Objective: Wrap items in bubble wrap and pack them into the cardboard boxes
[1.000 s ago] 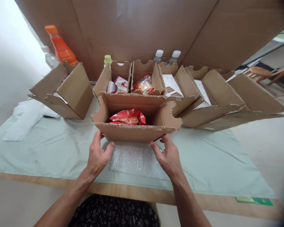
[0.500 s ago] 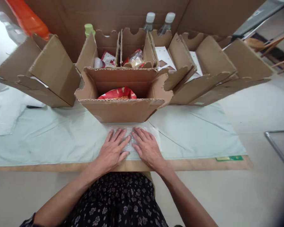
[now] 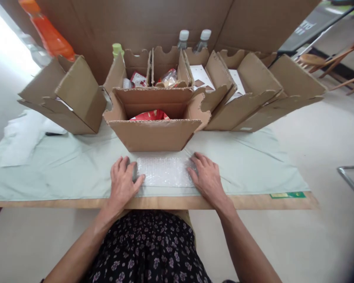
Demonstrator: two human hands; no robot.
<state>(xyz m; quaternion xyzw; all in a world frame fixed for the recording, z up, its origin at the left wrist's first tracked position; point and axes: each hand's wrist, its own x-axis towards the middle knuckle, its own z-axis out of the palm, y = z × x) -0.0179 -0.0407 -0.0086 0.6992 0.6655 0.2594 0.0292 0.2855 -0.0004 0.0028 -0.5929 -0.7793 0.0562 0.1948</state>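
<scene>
A flat sheet of clear bubble wrap [image 3: 166, 172] lies on the pale green cloth [image 3: 247, 165], close to the table's front edge. At its left end rests my left hand [image 3: 124, 179], fingers apart, thumb and forefinger by the sheet's edge. My right hand [image 3: 207, 176] lies over the right end with its fingers spread, covering that corner. Neither hand is closed around anything. Just beyond the sheet stands an open cardboard box [image 3: 155, 135], and a red packet [image 3: 152, 114] shows inside it.
Behind, several open cardboard bins hold small packets [image 3: 168, 78] and white boxes [image 3: 201, 78]. Two white-capped bottles [image 3: 205, 35] and an orange bottle [image 3: 54, 37] stand at the back. White sheets [image 3: 23, 137] lie at the left; a green strip [image 3: 287, 195] sits at the front right edge.
My hands have moved apart, from the middle of the bubble wrap out to its two ends, uncovering its middle. The camera view has shifted slightly.
</scene>
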